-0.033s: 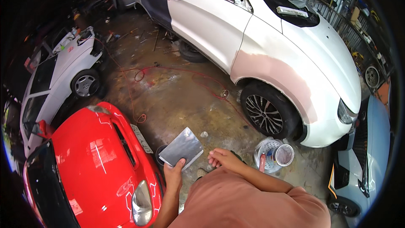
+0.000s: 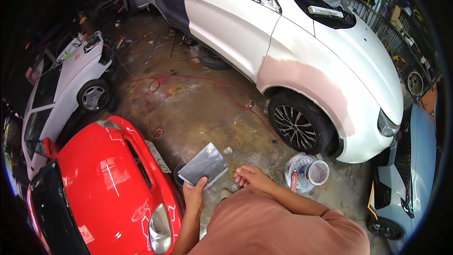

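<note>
My left hand (image 2: 195, 191) grips a folded dark grey sheet of sandpaper (image 2: 200, 164) by its lower edge, thumb on top, with a paler layer showing beneath. Close to its right, in front of my body, is my right hand (image 2: 248, 176). Its fingers are loosely bent and slightly apart, with nothing visible in them. To the right of that hand, a perforated white basket (image 2: 297, 165) stands on the floor. A round tub (image 2: 318, 173) with a pale, stained inside and a red-handled tool (image 2: 294, 180) are at the basket.
Ahead and right stands a white car (image 2: 236, 19) with a pinkish patch (image 2: 306, 78) around its front wheel arch. A red car (image 2: 104, 174) is close on my left, a light blue car (image 2: 420, 146) at far right. A red hose (image 2: 188, 76) snakes across the stained floor.
My right hand has shifted slightly to the right, and its fingers have loosened a little. The sandpaper and my left hand stay almost in place.
</note>
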A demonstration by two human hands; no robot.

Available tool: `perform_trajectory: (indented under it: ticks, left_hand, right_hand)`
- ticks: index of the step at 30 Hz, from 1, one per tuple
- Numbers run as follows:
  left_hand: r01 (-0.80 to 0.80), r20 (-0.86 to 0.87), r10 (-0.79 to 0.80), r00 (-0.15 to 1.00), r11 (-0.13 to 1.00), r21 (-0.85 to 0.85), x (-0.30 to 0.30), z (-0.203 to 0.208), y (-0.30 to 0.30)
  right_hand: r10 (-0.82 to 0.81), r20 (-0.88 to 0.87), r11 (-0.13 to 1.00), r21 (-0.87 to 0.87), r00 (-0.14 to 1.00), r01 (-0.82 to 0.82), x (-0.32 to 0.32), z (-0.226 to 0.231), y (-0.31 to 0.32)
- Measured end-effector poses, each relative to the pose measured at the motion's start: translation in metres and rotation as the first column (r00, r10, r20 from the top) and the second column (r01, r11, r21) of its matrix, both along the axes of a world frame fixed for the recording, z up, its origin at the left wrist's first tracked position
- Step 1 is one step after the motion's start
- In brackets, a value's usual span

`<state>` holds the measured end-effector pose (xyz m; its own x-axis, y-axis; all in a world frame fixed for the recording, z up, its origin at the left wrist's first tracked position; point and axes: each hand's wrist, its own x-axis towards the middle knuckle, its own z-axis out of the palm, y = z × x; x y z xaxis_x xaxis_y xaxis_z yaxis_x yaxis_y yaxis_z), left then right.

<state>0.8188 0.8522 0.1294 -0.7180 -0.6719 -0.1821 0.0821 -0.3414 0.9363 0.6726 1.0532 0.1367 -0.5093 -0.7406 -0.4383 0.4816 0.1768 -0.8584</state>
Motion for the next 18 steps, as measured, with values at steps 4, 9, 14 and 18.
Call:
perform_trajectory:
  ticks: [4,9,14,18]
  left_hand:
    - [0.074,0.04,-0.08,0.996,0.987,0.144,-0.047,-0.007,-0.026]
    - [0.14,-0.127,-0.096,0.987,0.903,0.406,-0.132,0.008,-0.04]
    - [0.244,-0.087,-0.231,0.969,0.852,0.463,-0.22,-0.004,-0.06]
    - [0.264,0.068,-0.305,0.95,0.9,0.345,-0.306,0.02,-0.067]
  right_hand:
    - [-0.126,0.014,0.992,0.028,0.992,0.125,-0.04,-0.01,-0.01]
    - [-0.151,0.103,0.974,-0.151,0.983,0.166,-0.104,-0.021,-0.05]
    - [-0.103,0.168,0.958,-0.25,0.98,0.143,-0.193,-0.014,-0.1]
    - [-0.2,0.225,0.958,-0.16,0.954,0.238,-0.279,-0.005,-0.127]
